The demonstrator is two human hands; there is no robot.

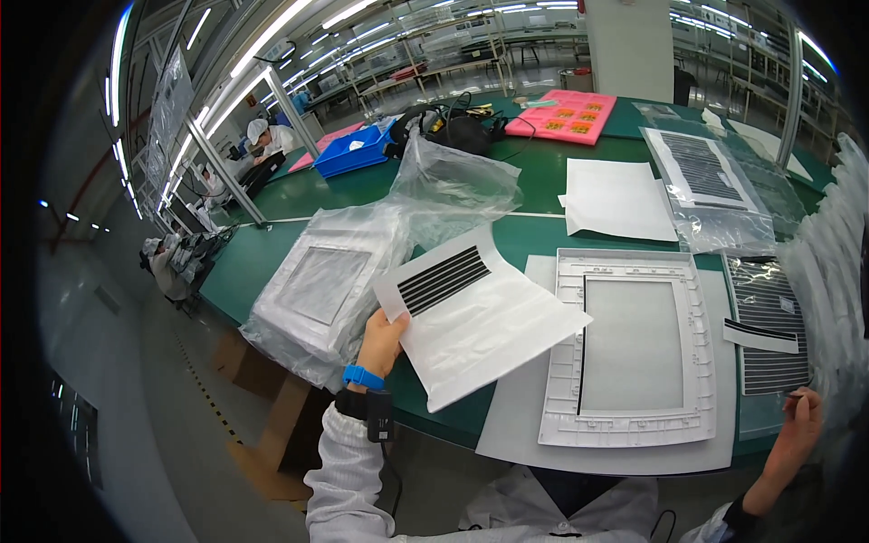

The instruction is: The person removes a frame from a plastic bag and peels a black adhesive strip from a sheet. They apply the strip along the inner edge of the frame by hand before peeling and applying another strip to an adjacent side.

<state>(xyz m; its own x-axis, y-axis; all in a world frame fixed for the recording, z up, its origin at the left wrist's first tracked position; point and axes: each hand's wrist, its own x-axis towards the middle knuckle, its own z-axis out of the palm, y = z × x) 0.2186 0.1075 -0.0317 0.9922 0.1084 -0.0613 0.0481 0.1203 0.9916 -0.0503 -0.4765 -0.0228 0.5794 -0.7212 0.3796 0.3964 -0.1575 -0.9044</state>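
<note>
My left hand grips the left edge of a white backing sheet, raised at a tilt above the table. Several black strips lie side by side on its upper part. My right hand is at the lower right, fingers pinched together by the bottom edge of a sheet of long black strips. Whatever is between those fingertips is too small to tell. Between my hands a white plastic frame rests on a pale mat, with a black strip along its inner left side.
Bagged white frames stand at the left of the green table. Behind are a blue bin, a pink tray and a white sheet. Stacked plastic wrapping rises on the right. Cardboard boxes sit below the left edge.
</note>
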